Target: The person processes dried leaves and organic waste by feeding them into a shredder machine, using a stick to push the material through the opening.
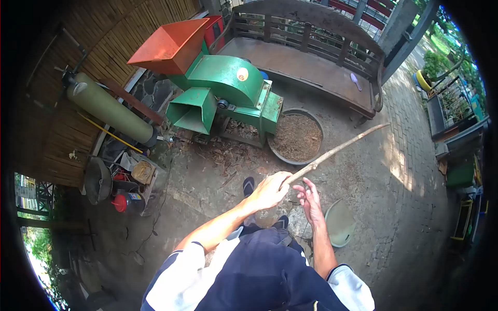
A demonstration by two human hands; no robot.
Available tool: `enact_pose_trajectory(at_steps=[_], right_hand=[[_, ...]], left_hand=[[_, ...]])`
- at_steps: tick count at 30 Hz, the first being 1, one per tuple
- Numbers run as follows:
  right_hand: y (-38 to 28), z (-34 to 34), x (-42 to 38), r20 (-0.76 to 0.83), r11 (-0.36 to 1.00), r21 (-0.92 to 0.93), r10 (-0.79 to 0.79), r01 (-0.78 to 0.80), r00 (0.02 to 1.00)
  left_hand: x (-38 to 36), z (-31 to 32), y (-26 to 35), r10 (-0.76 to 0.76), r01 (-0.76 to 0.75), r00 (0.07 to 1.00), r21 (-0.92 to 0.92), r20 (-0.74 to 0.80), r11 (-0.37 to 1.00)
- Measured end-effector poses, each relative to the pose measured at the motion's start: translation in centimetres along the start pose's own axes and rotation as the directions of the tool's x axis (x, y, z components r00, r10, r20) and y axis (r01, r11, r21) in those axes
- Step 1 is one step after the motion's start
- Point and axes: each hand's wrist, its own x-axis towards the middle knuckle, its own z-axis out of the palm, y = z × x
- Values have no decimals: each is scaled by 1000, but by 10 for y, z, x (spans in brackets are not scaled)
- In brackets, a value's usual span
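Observation:
My left hand (271, 191) is closed around the thick end of a long wooden stick (337, 150). The stick slants up and to the right, its thin tip above the floor. Just below it is my right hand (310, 201), fingers apart and slightly curled, holding nothing. Beyond my hands stands a green shredder machine (225, 78) with an orange hopper (168, 46) on top. A round basin (295, 137) full of brown shredded material sits at its right side, partly behind the stick.
A wooden bench (295, 57) with a purple spoon-shaped item (356, 81) stands behind the machine. A green tank (111, 109) leans at the left, near a cluttered board (150, 192). A pale green round lid or tray (340, 223) lies right of my feet.

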Motion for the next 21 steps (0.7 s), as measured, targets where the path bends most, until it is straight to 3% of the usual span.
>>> enact_pose_trajectory(at_steps=[3,4,5,7,8,9,11,12,13,15,16,17,18,21], right_hand=[[-31,59,-13,127,995,49,-90,85,988],[-32,65,-12,107,989,93,-121,111,987],[-29,71,-14,85,981,140,-146,134,986],[-26,76,-22,-27,972,-5,-235,235,972],[-27,82,-28,-51,954,92,-281,285,958],[-27,85,-35,-85,945,159,-277,287,957],[-21,74,-42,-184,947,52,-302,316,935],[-14,68,-43,-236,947,16,-310,322,921],[-4,60,-38,-342,940,-150,-341,307,876],[17,61,-35,-358,872,-192,-489,450,795],[20,49,-30,-288,873,-252,-480,417,829],[21,65,-35,-349,888,-66,-448,456,823],[14,86,-43,-312,882,-82,-465,464,828],[14,132,-65,-267,851,-36,-513,524,816]], left_hand=[[-28,31,23,55,-56,998,-65,-16,996],[-39,30,32,49,-49,999,71,-3,996],[-47,30,39,45,-44,999,65,-20,997],[-52,22,52,175,-168,984,172,-31,971],[-52,14,59,254,-274,962,362,103,891],[-57,-8,80,272,-298,955,360,122,884],[-73,-61,155,353,-546,810,383,469,745],[-82,-90,196,331,-572,740,290,586,767],[-94,-116,228,457,-647,671,162,584,745],[-115,-159,288,623,-772,551,56,556,633],[-126,-171,305,630,-788,524,46,573,614],[-134,-179,314,632,-800,506,45,587,599],[-141,-181,315,639,-807,495,39,589,589],[-161,-172,325,568,-845,500,223,654,486]])
